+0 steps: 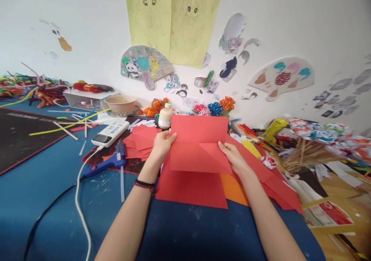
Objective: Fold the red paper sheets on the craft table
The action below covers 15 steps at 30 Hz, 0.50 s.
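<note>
A creased red paper sheet (199, 156) is held up between my two hands over the blue table. My left hand (164, 145) grips its left edge, with the thumb on the front of the paper. At the right edge my right hand (232, 155) pinches the sheet near the crease. The upper part of the sheet stands up and the lower part tilts toward me. Beneath it another red sheet (191, 191) lies flat on the table, with an orange sheet (233, 189) partly showing at its right.
A blue glue gun (117, 158) and a white power strip (111, 133) with a cable lie on the left. Red paper pieces (142, 137) and a bottle (165, 117) are behind my left hand. More red sheets (278, 183) and wooden sticks (304, 153) are on the right.
</note>
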### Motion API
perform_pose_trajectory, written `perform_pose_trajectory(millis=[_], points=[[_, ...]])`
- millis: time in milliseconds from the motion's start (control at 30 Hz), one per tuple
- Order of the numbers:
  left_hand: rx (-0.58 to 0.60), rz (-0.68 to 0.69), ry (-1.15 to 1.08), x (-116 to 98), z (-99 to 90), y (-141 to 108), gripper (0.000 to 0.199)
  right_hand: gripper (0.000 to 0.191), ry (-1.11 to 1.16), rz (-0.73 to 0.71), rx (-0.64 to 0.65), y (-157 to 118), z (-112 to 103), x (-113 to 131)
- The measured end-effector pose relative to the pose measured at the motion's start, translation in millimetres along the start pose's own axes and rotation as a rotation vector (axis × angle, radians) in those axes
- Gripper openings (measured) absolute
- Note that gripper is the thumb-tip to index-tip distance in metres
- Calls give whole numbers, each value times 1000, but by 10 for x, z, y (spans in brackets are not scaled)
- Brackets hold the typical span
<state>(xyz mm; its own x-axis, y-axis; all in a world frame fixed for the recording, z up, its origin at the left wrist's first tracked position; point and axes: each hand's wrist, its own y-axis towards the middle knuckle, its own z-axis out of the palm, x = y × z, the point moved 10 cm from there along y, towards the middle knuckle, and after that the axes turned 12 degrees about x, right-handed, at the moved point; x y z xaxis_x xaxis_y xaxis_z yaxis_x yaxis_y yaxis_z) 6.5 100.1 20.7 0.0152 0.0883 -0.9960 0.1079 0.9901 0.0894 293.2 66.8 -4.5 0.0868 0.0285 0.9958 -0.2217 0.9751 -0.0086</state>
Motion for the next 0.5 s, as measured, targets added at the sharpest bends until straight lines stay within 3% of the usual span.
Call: perform_pose_trajectory(millis=[167, 367, 500], points=[[-25, -54, -121, 53, -6, -23, 40, 36, 10, 11, -69, -7, 22, 26], [21, -56, -316, 0, 129, -54, 44, 31, 138, 90, -90, -15, 54, -20], [-9, 9, -297, -136, 117, -96, 73, 27, 181, 156, -143, -21, -5, -76]])
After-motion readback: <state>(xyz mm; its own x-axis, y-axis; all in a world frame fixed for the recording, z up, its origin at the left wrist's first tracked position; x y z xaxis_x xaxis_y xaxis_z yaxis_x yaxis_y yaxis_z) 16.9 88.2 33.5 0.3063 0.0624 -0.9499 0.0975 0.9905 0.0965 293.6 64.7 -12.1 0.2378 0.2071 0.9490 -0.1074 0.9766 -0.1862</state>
